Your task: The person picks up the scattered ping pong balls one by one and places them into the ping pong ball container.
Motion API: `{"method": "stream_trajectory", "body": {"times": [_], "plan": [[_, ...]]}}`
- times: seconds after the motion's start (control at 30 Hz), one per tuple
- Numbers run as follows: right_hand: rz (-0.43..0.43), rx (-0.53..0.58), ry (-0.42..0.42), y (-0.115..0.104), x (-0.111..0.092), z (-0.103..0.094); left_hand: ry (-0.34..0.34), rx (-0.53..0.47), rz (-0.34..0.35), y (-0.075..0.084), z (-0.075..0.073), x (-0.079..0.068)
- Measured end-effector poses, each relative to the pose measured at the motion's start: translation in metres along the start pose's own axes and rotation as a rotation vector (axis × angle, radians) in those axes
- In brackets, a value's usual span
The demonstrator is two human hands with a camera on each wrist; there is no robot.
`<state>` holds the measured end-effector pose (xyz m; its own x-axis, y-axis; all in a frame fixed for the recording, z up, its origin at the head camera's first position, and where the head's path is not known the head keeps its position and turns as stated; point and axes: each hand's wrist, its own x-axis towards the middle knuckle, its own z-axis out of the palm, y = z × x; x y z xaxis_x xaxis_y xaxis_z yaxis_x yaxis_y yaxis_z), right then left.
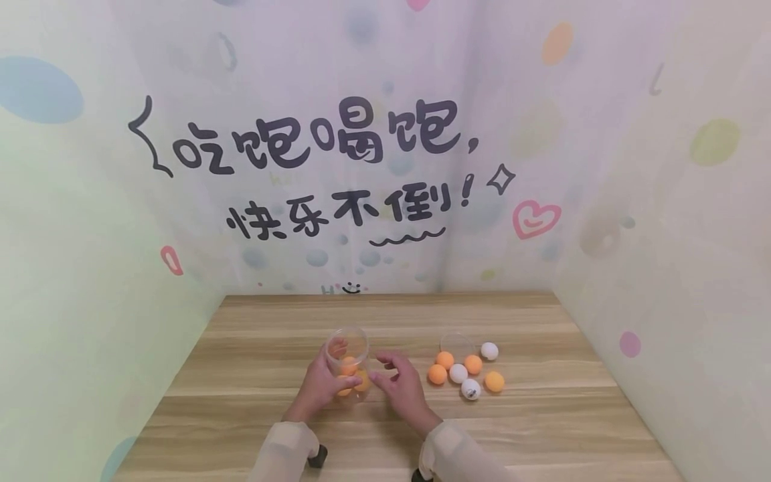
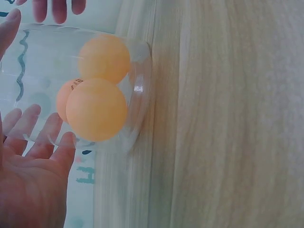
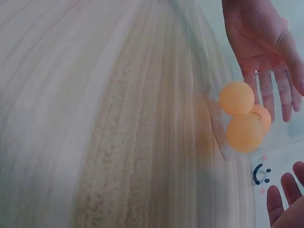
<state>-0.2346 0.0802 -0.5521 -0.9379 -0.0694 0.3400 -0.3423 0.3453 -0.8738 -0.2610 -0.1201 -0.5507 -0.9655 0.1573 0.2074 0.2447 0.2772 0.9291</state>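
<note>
A clear plastic cup [image 1: 363, 349] stands upright on the wooden table, with three orange ping-pong balls [image 2: 97, 109] at its bottom. My left hand [image 1: 316, 387] holds it from the left, thumb across the near side and fingers behind the wall. To the right of the cup is my right hand [image 1: 406, 390], its fingers loosely bent and nothing in them, the thumb tip close by the cup wall. Both wrist views show the balls through the see-through side; in the right wrist view the left-hand fingers [image 3: 266, 92] spread behind it.
Right of my hands lies a loose group of orange balls [image 1: 437, 374] and white balls [image 1: 471, 389]. A clear round plastic piece [image 1: 456, 343] lies just behind them. Printed curtains [image 1: 385, 268] enclose the table [image 1: 271, 314] at the back and both sides.
</note>
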Motion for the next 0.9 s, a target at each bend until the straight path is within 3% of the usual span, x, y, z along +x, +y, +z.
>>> {"method": "stream_trajectory", "body": {"times": [0.43,0.7,0.9], "plan": [[-0.035,-0.031,-0.041,0.01,-0.004,-0.001,0.005,0.01,-0.009,0.004,0.0,-0.001],[0.023,-0.161,-0.031,0.012,-0.01,-0.001,0.003,0.007,-0.019,0.005,0.0,-0.001],[0.031,-0.184,0.007,0.012,-0.013,-0.002,0.006,0.012,-0.024,0.005,0.0,-0.002]]}}
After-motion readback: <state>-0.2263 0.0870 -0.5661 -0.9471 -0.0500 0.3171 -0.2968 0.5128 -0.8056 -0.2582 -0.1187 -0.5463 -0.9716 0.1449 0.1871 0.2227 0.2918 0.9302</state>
